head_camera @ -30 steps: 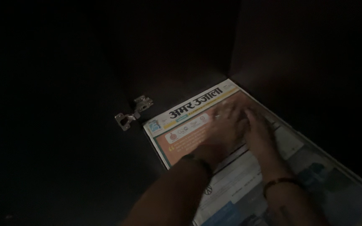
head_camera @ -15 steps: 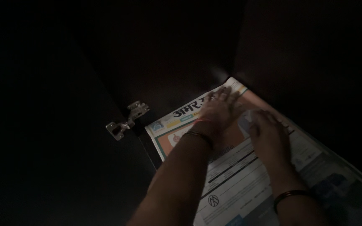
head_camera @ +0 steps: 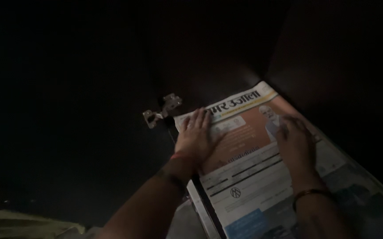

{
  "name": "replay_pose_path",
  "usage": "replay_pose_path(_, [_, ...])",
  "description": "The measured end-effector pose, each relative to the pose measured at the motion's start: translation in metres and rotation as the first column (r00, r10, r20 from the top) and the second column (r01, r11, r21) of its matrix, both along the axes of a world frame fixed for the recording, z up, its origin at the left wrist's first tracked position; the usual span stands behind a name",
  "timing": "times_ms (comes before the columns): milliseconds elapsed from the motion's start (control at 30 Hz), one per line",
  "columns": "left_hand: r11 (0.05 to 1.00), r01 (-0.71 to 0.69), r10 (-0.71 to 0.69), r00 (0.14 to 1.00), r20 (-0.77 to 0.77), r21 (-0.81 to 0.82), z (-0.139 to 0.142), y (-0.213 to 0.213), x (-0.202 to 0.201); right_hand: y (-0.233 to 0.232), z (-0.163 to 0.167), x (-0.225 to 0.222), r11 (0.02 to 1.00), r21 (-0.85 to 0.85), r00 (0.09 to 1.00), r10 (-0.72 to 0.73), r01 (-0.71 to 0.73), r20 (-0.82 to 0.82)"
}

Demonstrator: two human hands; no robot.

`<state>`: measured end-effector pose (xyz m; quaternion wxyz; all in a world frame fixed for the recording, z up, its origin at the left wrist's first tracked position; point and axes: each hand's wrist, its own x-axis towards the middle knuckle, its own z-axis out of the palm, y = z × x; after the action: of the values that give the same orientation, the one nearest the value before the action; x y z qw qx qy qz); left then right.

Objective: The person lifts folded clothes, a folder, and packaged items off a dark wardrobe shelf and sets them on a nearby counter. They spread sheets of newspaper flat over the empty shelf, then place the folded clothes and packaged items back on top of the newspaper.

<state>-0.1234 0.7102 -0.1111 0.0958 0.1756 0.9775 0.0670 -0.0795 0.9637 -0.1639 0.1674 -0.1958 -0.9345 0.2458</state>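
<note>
Newspaper [head_camera: 262,177] lies flat in the lower right of the head view, inside a dark cabinet. The left hand [head_camera: 196,137] presses palm-down, fingers spread, on its upper left corner; the right hand [head_camera: 295,144] rests flat near the middle of the sheet. Neither hand grasps anything. A metal hinge [head_camera: 161,110] sits just left of the paper's corner.
</note>
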Motion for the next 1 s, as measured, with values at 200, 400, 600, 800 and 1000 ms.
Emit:
replay_pose_path(200, [0.995, -0.093, 0.092, 0.996, -0.008, -0.043, 0.009, -0.047, 0.044, -0.006, 0.013, 0.000, 1.000, 0.022, 0.999, 0.001, 0.000, -0.042])
replay_pose_path(400, [1.000, -0.021, 0.020, 0.991, 0.132, 0.004, 0.014, -0.079, 0.060, -0.038, 0.055, 0.014, 0.996, 0.075, 0.996, 0.037, -0.043, 0.079])
replay_pose_path(600, [0.973, -0.082, 0.043, 0.982, 0.182, 0.214, 0.007, -0.090, 0.045, -0.163, 0.058, 0.042, 0.895, 0.040, 0.890, 0.436, -0.444, 0.133])
replay_pose_path(800, [0.967, -0.143, 0.081, 0.958, 0.274, 0.211, 0.009, -0.091, 0.045, -0.184, 0.024, 0.098, 0.651, -0.272, 0.656, 0.750, -0.709, 0.084])
replay_pose_path(1000, [0.977, -0.082, 0.039, 0.977, 0.210, 0.198, 0.019, -0.091, 0.054, -0.140, 0.005, 0.104, 0.824, 0.220, 0.853, 0.511, -0.522, 0.109])
